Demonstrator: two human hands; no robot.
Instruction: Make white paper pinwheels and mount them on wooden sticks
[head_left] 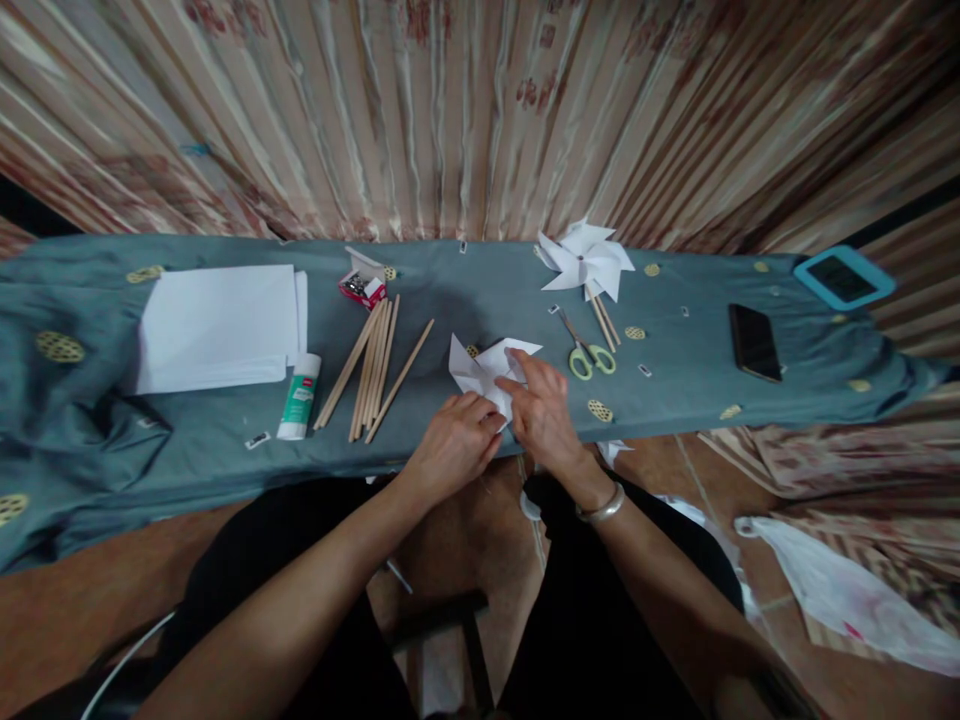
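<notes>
A white paper pinwheel (474, 376) with folded blades lies at the front edge of the cloth-covered table, under both hands. My left hand (461, 440) is closed on its near side, fingers curled at the paper's lower edge. On the right, my right hand (541, 405) presses the paper with its index finger stretched toward a blade and the thumb near the centre. Beyond, to the right, sit green-handled scissors (591, 360) and finished-looking white pinwheels (586, 258) on wooden sticks. To the left lie several loose wooden sticks (373, 370).
A glue stick (299, 397) stands by a stack of white paper (217, 325) on the left. Behind the sticks is an opened small red box (363, 286). A black phone (754, 343) and a blue-framed device (845, 277) lie far right. Curtains (480, 120) hang behind the table.
</notes>
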